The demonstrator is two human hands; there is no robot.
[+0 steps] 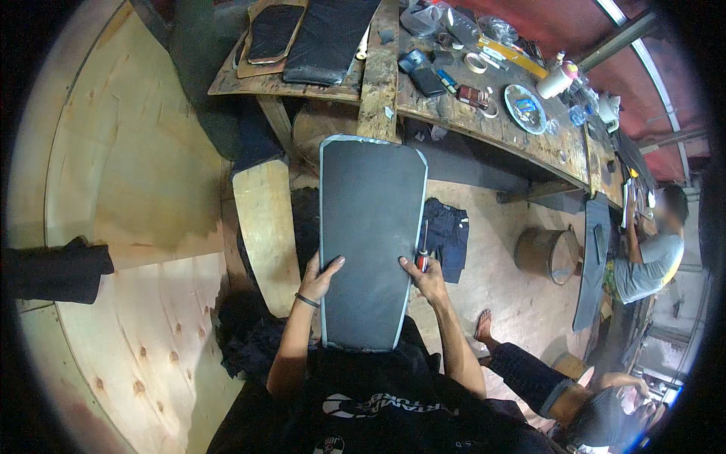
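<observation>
In front of my body I hold a long dark grey panel (370, 234) with rounded corners and a pale blue-white rim, its lower end close to my lap. My left hand (319, 278) grips its left edge, thumb on the face and fingers hidden behind. At the right edge, my right hand (426, 277) pinches the panel in the same way. It also holds a screwdriver (422, 261) with a red and dark handle, the thin shaft pointing away from me. The panel's underside is out of sight.
A wooden workbench (454, 113) ahead carries dark covered panels (333, 41), a tape roll (476, 63), a plate (525, 108) and a thread cone (558, 79). Left stand plywood sheets (144, 325). Dark cloth (446, 238) and a round stool (546, 256) lie beyond; two people sit right.
</observation>
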